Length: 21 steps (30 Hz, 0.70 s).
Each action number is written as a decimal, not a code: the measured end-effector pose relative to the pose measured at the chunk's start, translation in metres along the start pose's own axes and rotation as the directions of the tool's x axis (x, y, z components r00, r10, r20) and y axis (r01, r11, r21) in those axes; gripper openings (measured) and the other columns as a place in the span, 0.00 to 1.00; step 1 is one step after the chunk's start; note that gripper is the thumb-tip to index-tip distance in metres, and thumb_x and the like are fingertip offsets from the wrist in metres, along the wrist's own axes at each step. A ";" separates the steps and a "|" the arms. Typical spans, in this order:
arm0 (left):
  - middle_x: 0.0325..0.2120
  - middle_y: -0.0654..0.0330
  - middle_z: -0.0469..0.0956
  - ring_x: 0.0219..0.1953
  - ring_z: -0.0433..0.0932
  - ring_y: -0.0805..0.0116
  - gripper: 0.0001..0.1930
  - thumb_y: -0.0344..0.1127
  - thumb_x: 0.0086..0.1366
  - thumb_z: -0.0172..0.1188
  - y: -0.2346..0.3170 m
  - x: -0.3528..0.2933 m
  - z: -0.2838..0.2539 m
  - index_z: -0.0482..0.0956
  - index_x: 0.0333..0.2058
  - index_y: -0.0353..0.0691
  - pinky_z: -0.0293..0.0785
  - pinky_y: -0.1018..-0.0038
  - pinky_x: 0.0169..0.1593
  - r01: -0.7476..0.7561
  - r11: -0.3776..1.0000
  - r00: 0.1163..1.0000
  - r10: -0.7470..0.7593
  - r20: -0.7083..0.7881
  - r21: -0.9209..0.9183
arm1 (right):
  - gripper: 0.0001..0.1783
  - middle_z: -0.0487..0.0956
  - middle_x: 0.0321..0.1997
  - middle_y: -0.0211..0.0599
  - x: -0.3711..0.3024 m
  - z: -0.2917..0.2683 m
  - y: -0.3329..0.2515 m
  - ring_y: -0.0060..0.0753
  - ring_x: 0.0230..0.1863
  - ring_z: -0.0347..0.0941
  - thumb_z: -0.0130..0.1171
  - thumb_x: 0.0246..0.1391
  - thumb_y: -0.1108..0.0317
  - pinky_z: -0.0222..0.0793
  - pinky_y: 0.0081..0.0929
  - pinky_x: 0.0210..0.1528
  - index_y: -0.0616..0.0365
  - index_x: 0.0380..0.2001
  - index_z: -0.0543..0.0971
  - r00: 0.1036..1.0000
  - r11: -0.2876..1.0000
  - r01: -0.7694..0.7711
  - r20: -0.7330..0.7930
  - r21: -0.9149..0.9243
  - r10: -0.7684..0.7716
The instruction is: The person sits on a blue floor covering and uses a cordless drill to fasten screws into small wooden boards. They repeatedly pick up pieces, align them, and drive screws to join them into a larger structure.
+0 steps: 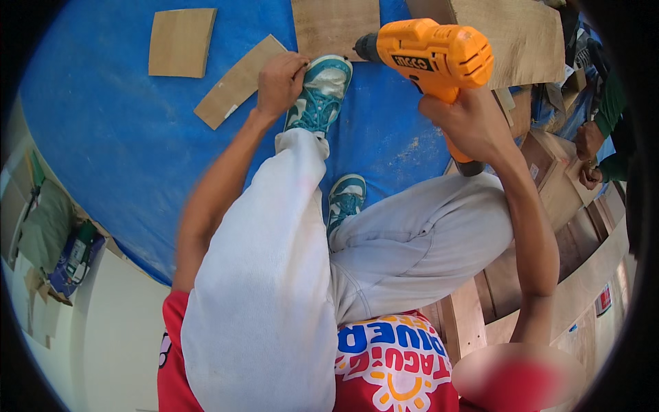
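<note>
My right hand (473,123) is wrapped around the grip of an orange cordless drill (436,51). The drill's black chuck (367,48) points left, above the near edge of a brown wooden board (336,27). Beside the toe of my teal and white shoe (322,89), my left hand (280,86) is closed in a pinch at that board's near left corner. Whatever sits between those fingertips is too small to make out. A narrow strip of wood (235,82) lies slantwise just left of my left hand.
Blue sheeting (123,137) covers the floor. A squarish wood piece (180,42) lies far left, a larger board (515,38) far right. Wooden frames (573,240) stand along the right, where another person's hands (589,154) show. Bags and boxes (58,240) sit at left.
</note>
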<state>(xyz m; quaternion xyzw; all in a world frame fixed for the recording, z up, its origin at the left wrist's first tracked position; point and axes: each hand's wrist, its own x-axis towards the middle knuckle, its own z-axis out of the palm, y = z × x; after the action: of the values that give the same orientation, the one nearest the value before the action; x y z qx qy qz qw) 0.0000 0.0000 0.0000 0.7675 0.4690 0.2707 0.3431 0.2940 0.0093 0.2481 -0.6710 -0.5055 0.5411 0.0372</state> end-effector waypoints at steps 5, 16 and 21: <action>0.36 0.51 0.85 0.42 0.84 0.50 0.05 0.24 0.59 0.64 0.007 -0.003 0.013 0.85 0.35 0.35 0.79 0.61 0.48 0.036 0.999 0.993 -0.034 -0.117 0.013 | 0.16 0.81 0.29 0.41 0.001 -0.010 -0.006 0.35 0.29 0.78 0.64 0.50 0.70 0.75 0.33 0.35 0.60 0.44 0.80 0.997 0.997 -0.070 0.037 0.034 0.069; 0.37 0.52 0.86 0.43 0.85 0.54 0.05 0.22 0.61 0.65 0.007 0.005 0.004 0.85 0.36 0.33 0.79 0.64 0.49 0.029 1.000 0.998 -0.029 -0.053 0.010 | 0.15 0.81 0.23 0.50 0.003 0.004 -0.001 0.49 0.25 0.79 0.65 0.47 0.66 0.75 0.39 0.32 0.62 0.38 0.82 0.994 0.995 0.102 0.045 -0.012 -0.101; 0.36 0.51 0.84 0.42 0.83 0.51 0.05 0.22 0.58 0.65 0.013 0.002 0.008 0.83 0.34 0.32 0.78 0.62 0.49 0.014 1.000 0.993 -0.014 -0.116 0.002 | 0.15 0.82 0.25 0.50 -0.002 0.007 -0.002 0.51 0.26 0.79 0.65 0.46 0.65 0.75 0.39 0.33 0.62 0.37 0.82 0.990 0.990 0.137 0.014 -0.038 -0.137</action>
<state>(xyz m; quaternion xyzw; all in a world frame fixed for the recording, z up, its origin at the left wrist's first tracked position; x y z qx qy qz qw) 0.0135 -0.0046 0.0054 0.7476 0.4941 0.3118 0.3158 0.2881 0.0053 0.2479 -0.6322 -0.5611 0.5312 0.0582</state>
